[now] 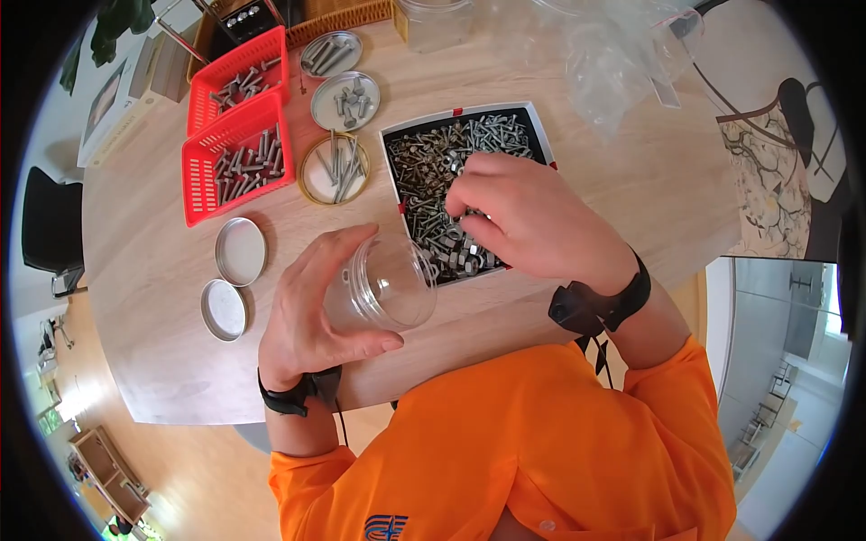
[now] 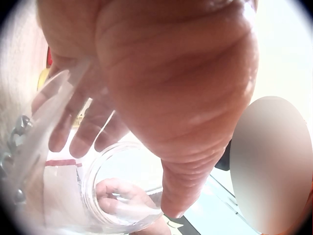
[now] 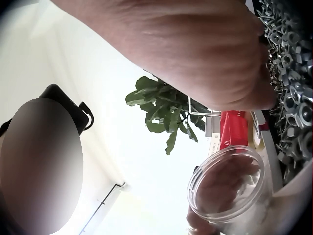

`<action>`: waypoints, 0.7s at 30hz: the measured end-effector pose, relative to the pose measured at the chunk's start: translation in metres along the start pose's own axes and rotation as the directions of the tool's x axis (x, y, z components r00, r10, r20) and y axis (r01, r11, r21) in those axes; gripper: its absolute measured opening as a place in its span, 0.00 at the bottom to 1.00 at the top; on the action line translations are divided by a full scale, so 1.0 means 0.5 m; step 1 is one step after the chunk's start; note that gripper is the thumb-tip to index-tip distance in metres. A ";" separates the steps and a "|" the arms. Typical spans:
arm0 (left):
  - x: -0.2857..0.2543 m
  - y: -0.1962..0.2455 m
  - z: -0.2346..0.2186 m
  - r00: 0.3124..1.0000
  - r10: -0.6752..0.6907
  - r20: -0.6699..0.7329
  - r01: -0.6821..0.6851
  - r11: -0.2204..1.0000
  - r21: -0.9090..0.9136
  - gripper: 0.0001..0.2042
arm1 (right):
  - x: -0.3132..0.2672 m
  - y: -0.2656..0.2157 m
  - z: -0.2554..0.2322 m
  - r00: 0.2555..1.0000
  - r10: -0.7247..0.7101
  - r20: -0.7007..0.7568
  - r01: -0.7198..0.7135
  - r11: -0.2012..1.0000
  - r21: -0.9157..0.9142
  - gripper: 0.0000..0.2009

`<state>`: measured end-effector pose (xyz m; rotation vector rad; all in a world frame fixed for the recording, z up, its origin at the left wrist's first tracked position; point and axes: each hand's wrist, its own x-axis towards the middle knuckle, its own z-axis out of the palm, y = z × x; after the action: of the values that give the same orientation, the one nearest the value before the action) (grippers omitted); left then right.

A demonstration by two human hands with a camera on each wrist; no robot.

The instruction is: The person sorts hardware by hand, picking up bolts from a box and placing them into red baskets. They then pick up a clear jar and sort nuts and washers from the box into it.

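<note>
The left hand (image 1: pixel 311 302) grips a clear, open-topped plastic jar (image 1: pixel 388 281) tilted on its side, its mouth toward the box; in the left wrist view a few metal nuts (image 2: pixel 20 125) show through clear plastic. Over a white-edged box (image 1: pixel 390 149) of screws, bolts and nuts, the right hand (image 1: pixel 528 212) reaches in with curled fingers near the middle. Its fingertips are partly hidden, and whether they pinch a piece cannot be told. Nuts (image 3: pixel 293 98) lie close beside that hand in the right wrist view.
Two red baskets (image 1: pixel 189 171) of bolts stand at the left. Beside them are round lids holding bolts (image 1: pixel 346 99), and two bare round lids (image 1: pixel 241 252) (image 1: pixel 224 310) lie nearer. Clear plastic bags (image 1: pixel 604 63) and another clear container (image 1: pixel 437 22) sit at the back.
</note>
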<state>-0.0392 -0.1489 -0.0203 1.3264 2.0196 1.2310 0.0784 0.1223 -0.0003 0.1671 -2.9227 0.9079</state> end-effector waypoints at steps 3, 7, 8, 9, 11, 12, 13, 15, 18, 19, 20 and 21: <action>0.002 0.002 -0.001 1.000 -0.003 0.006 0.003 1.000 0.000 0.50 | -0.003 -0.001 0.017 0.996 -0.005 0.084 0.017 0.989 -0.146 0.05; 0.000 0.002 0.000 1.000 -0.003 0.004 0.003 1.000 -0.001 0.50 | 0.000 -0.010 0.034 0.992 0.019 0.121 0.008 0.976 -0.216 0.04; 0.000 0.001 0.000 1.000 0.001 0.004 -0.001 1.000 -0.001 0.50 | 0.001 -0.010 0.036 0.992 0.031 0.124 -0.003 0.976 -0.216 0.04; 0.002 0.001 -0.001 1.000 0.007 0.006 -0.007 1.000 0.004 0.50 | 0.002 -0.010 0.037 0.991 0.041 0.126 -0.013 0.976 -0.216 0.04; 0.001 0.001 -0.001 1.000 0.015 0.006 -0.015 1.000 0.014 0.51 | 0.000 -0.009 0.036 0.995 0.028 0.091 -0.010 0.981 -0.195 0.04; -0.001 0.001 -0.001 1.000 0.008 0.007 -0.008 1.000 0.004 0.51 | -0.002 -0.010 0.036 0.997 0.023 0.074 -0.009 0.983 -0.184 0.05; -0.001 0.000 0.001 1.000 0.003 0.010 -0.003 1.000 -0.006 0.51 | -0.002 -0.013 0.036 0.995 0.026 0.092 -0.006 0.978 -0.210 0.05; 0.001 0.000 0.002 1.000 -0.004 0.018 0.004 1.000 -0.016 0.51 | 0.000 -0.024 0.034 0.992 0.039 0.121 -0.005 0.964 -0.265 0.05; 0.001 0.003 0.002 1.000 -0.005 0.024 0.005 1.000 -0.012 0.51 | 0.002 -0.028 0.044 0.992 0.051 0.114 -0.013 0.950 -0.312 0.06; 0.000 0.004 0.002 1.000 -0.007 0.025 0.007 1.000 -0.013 0.51 | 0.001 -0.025 0.043 0.991 0.069 0.113 -0.035 0.959 -0.283 0.06; 0.001 0.004 0.002 1.000 -0.010 0.025 0.010 1.000 -0.014 0.51 | 0.001 -0.021 0.043 0.990 0.087 0.114 -0.055 0.966 -0.253 0.06; 0.001 0.003 0.002 1.000 -0.009 0.024 0.009 1.000 -0.016 0.51 | 0.001 -0.020 0.042 0.988 0.103 0.118 -0.075 0.972 -0.221 0.06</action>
<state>-0.0377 -0.1476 -0.0194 1.3170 1.9937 1.2192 0.0783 0.1024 -0.0118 0.0836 -3.1447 0.6035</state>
